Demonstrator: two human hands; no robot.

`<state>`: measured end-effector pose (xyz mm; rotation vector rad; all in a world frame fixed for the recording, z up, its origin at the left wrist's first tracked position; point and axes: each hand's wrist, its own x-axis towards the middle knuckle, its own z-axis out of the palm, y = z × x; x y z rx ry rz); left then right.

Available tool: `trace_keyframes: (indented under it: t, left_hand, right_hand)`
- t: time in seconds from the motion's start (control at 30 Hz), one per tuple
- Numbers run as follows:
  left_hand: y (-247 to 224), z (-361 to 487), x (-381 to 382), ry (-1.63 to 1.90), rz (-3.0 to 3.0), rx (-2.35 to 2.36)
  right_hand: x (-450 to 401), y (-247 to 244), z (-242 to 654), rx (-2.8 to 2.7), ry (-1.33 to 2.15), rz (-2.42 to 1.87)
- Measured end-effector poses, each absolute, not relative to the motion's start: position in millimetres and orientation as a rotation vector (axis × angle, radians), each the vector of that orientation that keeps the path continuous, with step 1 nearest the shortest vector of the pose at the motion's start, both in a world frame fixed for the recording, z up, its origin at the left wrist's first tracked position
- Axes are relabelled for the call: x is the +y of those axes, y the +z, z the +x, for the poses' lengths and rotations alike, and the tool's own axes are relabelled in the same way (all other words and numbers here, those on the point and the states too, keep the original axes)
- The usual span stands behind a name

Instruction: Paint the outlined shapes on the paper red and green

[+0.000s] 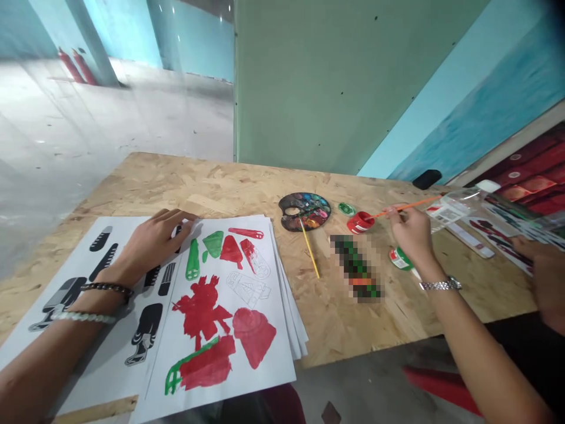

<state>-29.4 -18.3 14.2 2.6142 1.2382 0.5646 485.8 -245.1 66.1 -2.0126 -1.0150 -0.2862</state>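
My left hand [154, 241] lies flat on a sheet of paper [282, 347] with red and green painted shapes, some outlines unpainted, beside black printed figures. In my right hand [410, 232] is an orange paintbrush [415, 205], pinched between thumb and fingers. Its tip is at the mouth of a small red paint jar [361, 222], the bristles hidden. A green-stained lid [346, 209] lies left of the jar. Below my right hand a green paint jar [401, 258] rests on the table. Farther left sits a paint-smeared palette [304, 203], with a yellow paintbrush [311, 250] leaning on it.
The wooden table [212, 182] meets a green panel [309, 82] at its back. A pixelated dark strip [356, 268] lies near the front edge. On the right, another person's hand [541, 265] is by painted sheets, a ruler-like strip [470, 238] and clear plastic packaging [454, 209].
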Motion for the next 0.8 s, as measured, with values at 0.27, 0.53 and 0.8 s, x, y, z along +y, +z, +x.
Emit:
trace_keyframes:
  t: [0.27, 0.53, 0.8]
  left_hand:
    - [17, -28, -20, 0.543, 2.603, 1.187]
    - [15, -29, -19, 0.565, 2.634, 1.146]
    - [11, -29, -13, 0.57, 2.615, 1.156]
  right_hand:
    - [-225, 68, 481, -1.029, -0.121, -2.162]
    - [-228, 79, 482, -0.961, -0.066, -2.126]
    - [-222, 72, 492, -0.987, 0.023, -2.124]
